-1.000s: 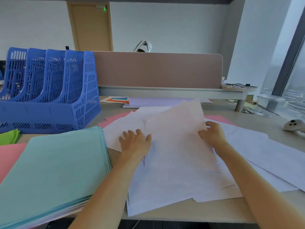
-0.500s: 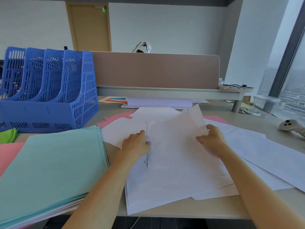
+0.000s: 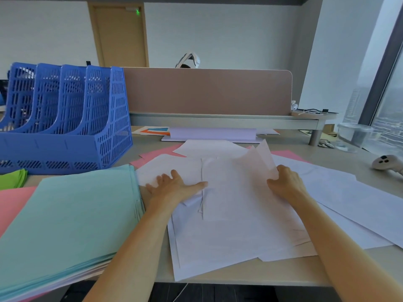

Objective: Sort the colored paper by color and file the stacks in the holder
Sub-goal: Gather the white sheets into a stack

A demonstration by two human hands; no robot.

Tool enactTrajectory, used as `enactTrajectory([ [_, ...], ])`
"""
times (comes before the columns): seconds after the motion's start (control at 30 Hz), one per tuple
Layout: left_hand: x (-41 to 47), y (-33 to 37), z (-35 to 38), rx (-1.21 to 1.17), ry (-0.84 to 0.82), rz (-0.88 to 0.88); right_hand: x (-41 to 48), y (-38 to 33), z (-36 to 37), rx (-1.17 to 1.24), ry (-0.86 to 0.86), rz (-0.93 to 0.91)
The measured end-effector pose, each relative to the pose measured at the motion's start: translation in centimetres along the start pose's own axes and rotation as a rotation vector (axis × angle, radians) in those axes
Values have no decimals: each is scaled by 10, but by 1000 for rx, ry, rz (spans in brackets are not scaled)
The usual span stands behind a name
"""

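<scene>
Loose white paper sheets lie in a messy overlapping pile mid-desk on the pale beige desk. Left hand lies flat on the pile's left part, fingers straight and spread, gripping nothing. Right hand has its fingers curled round the right edge of a few pale sheets, and that edge is lifted off the pile. Pink paper sheets poke out from under the pile's far side. Thick mint-green paper stack sits just left of the pile, overlapping a salmon-pink sheet. Bright green paper lies beside the front of the blue perforated plastic file holder, which stands upright far left. White handheld controller lies far right.
</scene>
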State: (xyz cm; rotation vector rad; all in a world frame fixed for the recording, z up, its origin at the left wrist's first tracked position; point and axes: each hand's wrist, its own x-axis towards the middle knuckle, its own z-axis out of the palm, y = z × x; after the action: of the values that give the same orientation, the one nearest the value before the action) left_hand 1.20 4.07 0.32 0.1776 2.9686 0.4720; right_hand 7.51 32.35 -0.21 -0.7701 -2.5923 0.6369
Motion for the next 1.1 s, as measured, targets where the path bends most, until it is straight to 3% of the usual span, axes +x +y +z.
enactTrajectory([
  [0.2, 4, 8, -1, -89, 8, 164, 0, -4, 2, 87, -14, -6],
  [0.3, 8, 12, -3, -391, 204, 208, 1, -6, -2, 201, 33, -1],
  [0.37, 7, 13, -2, -403, 305, 200, 3, -6, -5, 284, 77, 12],
  [0.5, 11, 7, 9, -84, 204, 129, 4, -8, -4, 612, 51, 157],
  [0.63, 7, 14, 8, -171, 129, 173, 1, -12, -7, 1030, -128, 249],
  [0.77, 7, 16, 7, -299, 121, 225, -6, -18, -2, 928, -226, 168],
  [0.87, 8, 16, 2, -420, 81, 267, -4, -17, -4, 829, -67, 131],
  [0.93, 7, 15, 0, -446, -45, 285, -3, -14, -12, 849, 87, 110],
  [1.0, 4, 14, 0, -297, -161, 331, -4, -12, -21, 917, 213, 115],
  [1.1, 1, 10, 2, -144, -191, 426, -6, -11, -30, 1027, 336, 105],
])
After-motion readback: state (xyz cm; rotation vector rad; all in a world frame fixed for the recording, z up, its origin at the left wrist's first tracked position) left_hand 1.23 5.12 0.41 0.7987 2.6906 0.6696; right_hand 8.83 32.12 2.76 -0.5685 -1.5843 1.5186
